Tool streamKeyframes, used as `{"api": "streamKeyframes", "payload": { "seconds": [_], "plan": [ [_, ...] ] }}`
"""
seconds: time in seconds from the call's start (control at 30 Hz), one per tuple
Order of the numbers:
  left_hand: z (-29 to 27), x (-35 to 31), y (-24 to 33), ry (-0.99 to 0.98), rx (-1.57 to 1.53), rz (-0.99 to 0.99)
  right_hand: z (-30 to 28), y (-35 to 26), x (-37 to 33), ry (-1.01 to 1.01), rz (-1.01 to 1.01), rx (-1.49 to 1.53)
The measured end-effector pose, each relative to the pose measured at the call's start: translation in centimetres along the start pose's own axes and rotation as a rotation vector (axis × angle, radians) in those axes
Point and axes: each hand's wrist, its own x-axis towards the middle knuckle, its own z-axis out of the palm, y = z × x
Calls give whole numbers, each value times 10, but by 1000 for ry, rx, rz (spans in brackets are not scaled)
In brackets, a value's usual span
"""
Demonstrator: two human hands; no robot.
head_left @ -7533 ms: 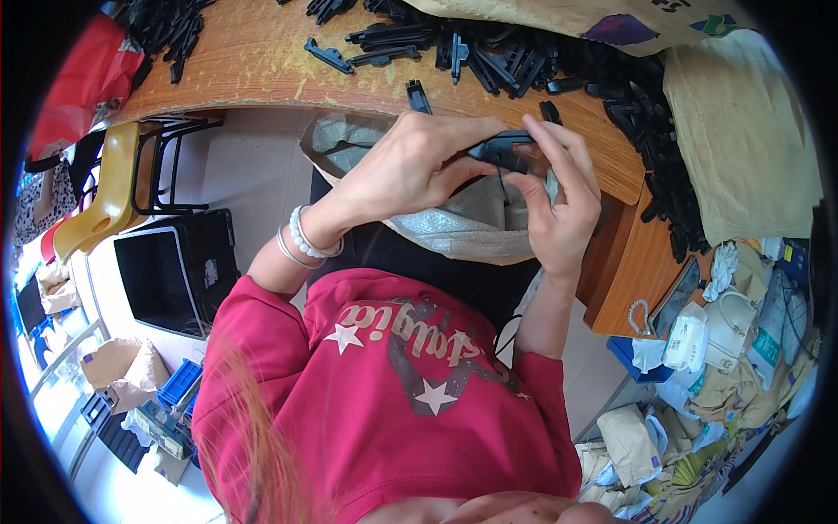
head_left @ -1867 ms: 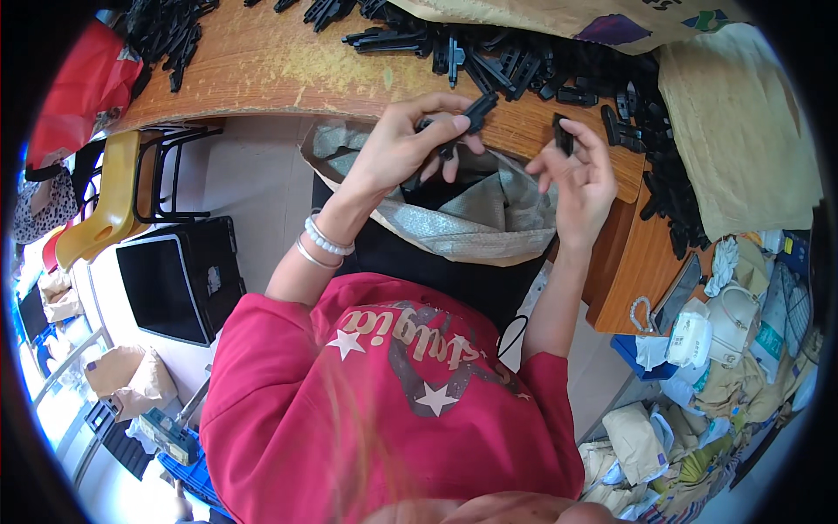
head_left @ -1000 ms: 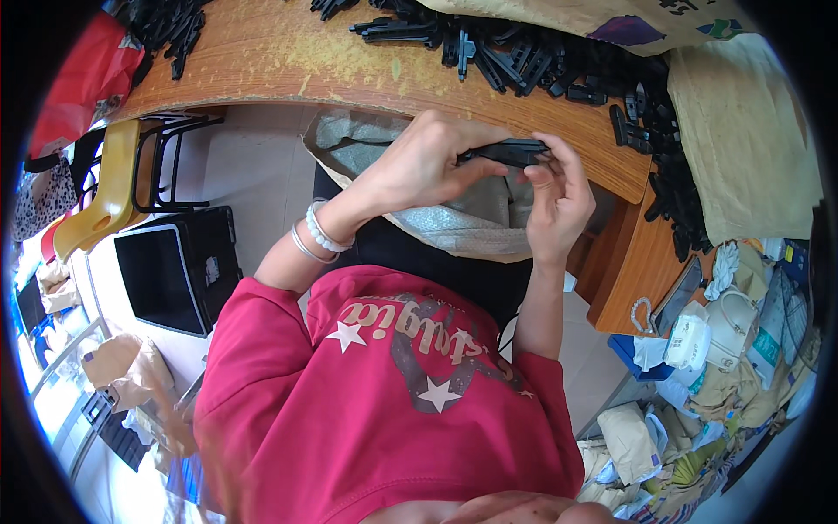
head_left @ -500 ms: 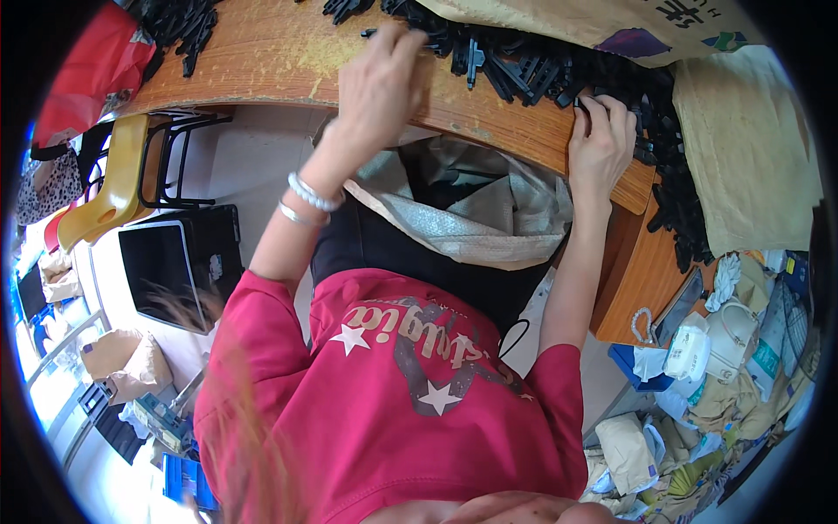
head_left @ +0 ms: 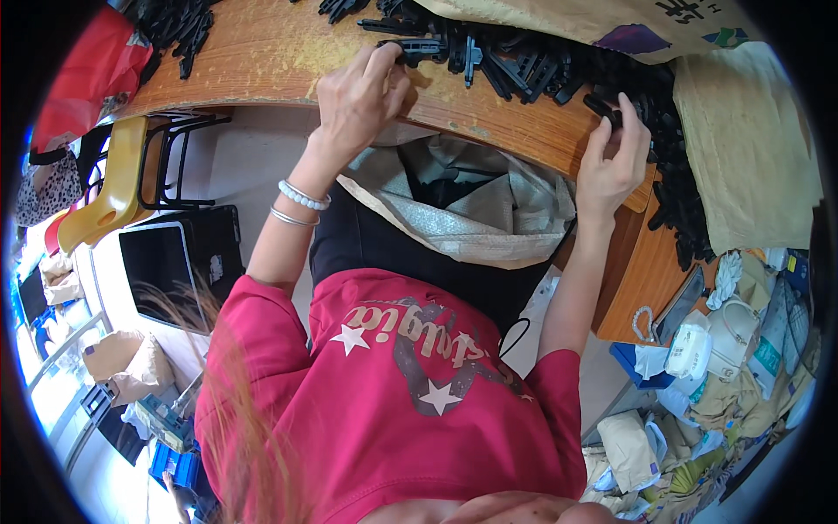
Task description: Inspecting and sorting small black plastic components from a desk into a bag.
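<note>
Thumb and fingers of my left hand [head_left: 356, 96] are closed on one end of a long black plastic part [head_left: 422, 49] at the table's front edge. A white bead bracelet and a thin bangle are on that wrist. Farther right, my right hand [head_left: 616, 166] has a short dark plastic part [head_left: 601, 106] between its thumb and forefinger. Beyond both hands a pile of similar black plastic parts [head_left: 528, 72] lies on the wooden table [head_left: 271, 57]. Below the table edge, an open woven sack [head_left: 454, 234] rests over my lap, with dark contents partly showing.
Brown paper bags [head_left: 751, 148] stand behind the pile and at the right. More black parts [head_left: 179, 39] and a red bag [head_left: 92, 74] are at the far left. A yellow chair [head_left: 122, 179] stands left. Bags and packages [head_left: 724, 349] crowd the right side.
My left hand has come down and slightly left, and now grips a long black part. My right hand has shifted right, its thumb and forefinger wider apart around a dark part.
</note>
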Motion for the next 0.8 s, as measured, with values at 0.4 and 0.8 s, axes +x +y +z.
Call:
{"api": "streamKeyframes", "payload": {
  "seconds": [0.4,0.8],
  "plan": [
    [-23,-8,80,-233,-1061,-425,-4,-80,-26,-279,726,1194],
    [-25,17,75,-618,-1308,-1013,-9,-81,-31,-263,497,900]
  ]
}}
